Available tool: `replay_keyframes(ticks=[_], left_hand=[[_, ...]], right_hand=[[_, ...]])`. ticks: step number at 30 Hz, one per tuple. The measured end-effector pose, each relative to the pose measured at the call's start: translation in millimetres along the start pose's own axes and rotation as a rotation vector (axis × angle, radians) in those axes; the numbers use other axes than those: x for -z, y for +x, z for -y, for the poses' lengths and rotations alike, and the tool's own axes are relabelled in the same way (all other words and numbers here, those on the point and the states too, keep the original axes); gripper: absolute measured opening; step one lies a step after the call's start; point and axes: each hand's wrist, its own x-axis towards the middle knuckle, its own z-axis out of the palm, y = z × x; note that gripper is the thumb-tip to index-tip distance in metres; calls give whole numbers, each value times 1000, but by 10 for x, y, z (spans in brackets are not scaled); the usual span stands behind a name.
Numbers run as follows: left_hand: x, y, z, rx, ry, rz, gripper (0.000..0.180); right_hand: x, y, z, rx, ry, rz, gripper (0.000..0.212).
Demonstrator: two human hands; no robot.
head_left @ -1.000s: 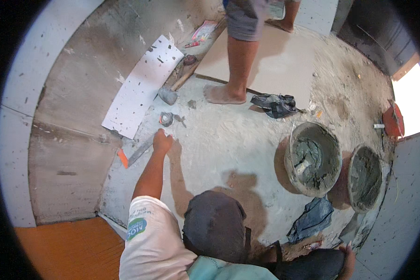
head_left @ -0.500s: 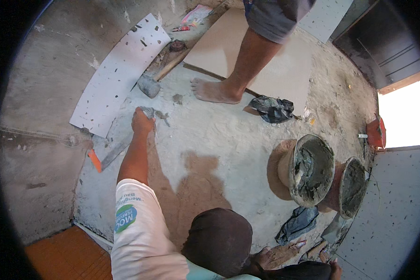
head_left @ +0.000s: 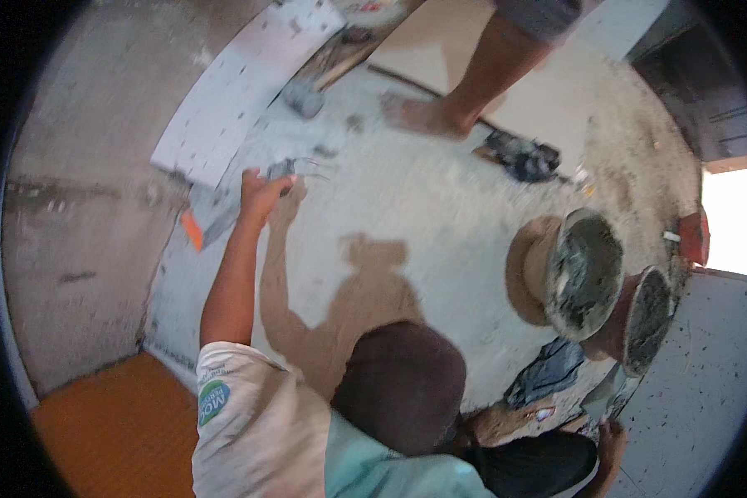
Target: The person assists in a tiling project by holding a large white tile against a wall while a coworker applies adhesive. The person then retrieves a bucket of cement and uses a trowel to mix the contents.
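My left hand [head_left: 266, 195] is closed round a small grey object [head_left: 282, 170] with thin strands sticking out, held above the pale dusty floor. Its kind is too blurred to tell. An orange-handled tool with a flat grey blade [head_left: 218, 228] lies left of this hand, and a hammer with a wooden handle [head_left: 340, 70] lies beyond. At the lower right, beside my dark-clothed knee, is my right hand [head_left: 612, 440]. A grey flat blade [head_left: 603, 394] lies close to its fingertips; whether the fingers touch or grip anything does not show.
A speckled white tile [head_left: 236, 87] leans at the left wall. Another person's bare foot [head_left: 432, 114] stands by a large board [head_left: 423, 41]. Two mortar buckets [head_left: 554, 274] [head_left: 646, 324], a black plastic bag [head_left: 523, 155] and a dark cloth [head_left: 548, 373] are on the right.
My left hand has lifted the grey object up from the floor. My right hand has moved forward, nearer the grey blade. The whole view has shifted, with the floor things now farther right and higher.
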Motion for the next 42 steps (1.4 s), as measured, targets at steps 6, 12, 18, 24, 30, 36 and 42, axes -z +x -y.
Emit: replay_keyframes(ticks=[6, 12, 18, 24, 30, 36, 42], left_hand=[[1559, -1193, 78, -26, 108, 270, 74], [3071, -2729, 619, 246, 183, 243, 65], [3363, -3675, 1088, 611, 99, 557, 52], [3601, -3703, 1982, 758, 681, 734, 41], [2654, -2120, 1292, 62, 788, 405, 41], [1386, -693, 1142, -289, 647, 54, 19], [768, 582, 1754, -322, 985, 51, 20]], right_hand=[[-206, 324, 836, 571, 87, 325, 46], [-856, 674, 1273, 688, 171, 540, 38], [-996, 683, 1076, 782, 100, 610, 27], [-1010, 815, 1011, 770, -109, 555, 32], [-1042, 794, 1083, 696, -326, 542, 28], [-1226, 984, 746, 747, -327, 516, 20], [-1008, 504, 844, 510, -161, 436, 34]])
